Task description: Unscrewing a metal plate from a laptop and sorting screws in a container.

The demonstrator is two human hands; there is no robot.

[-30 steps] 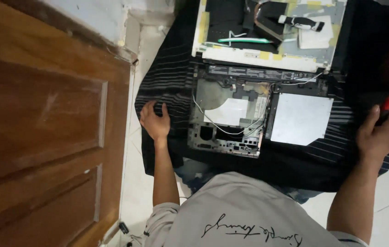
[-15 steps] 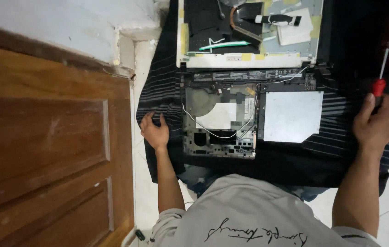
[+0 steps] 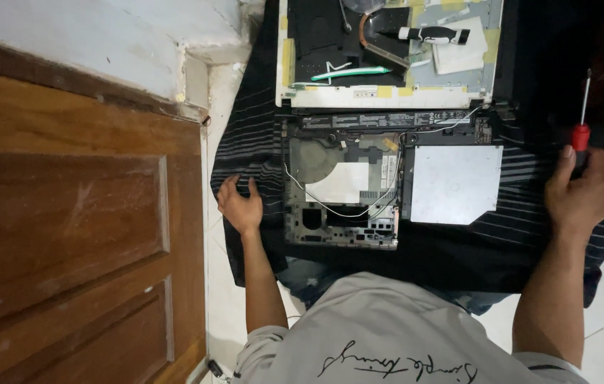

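In the head view, a gutted laptop base [image 3: 341,192] is seen lying on a dark striped cloth [image 3: 245,135] spread over the floor; it serves here as the landmark. Its cover is off, so that bare metal framing, a white sheet patch and thin white wires are exposed. Just to the right of the base, touching its edge, a flat silver optical drive [image 3: 455,183] is laid. Above the base, joined along the hinge side, the opened white lid panel [image 3: 387,96] is seen, with yellow tape pieces, a green-white strip and a copper heat pipe lying inside it.

The left hand [image 3: 239,206] is rested on the cloth just left of the base, its fingers curled loosely downward; nothing is held in it, and the base is not touched by it.

The right hand [image 3: 583,195] is placed well to the right of the base, beyond the optical drive, at the cloth's right part. It is closed around a red-handled screwdriver [image 3: 582,121], whose thin metal shaft is pointed up and away from the person, clear of the base.

Left of the base, past the cloth, a brown wooden door [image 3: 67,227] is seen. Below the base, a grey shirt [image 3: 387,334] with dark script fills the frame's lower edge.
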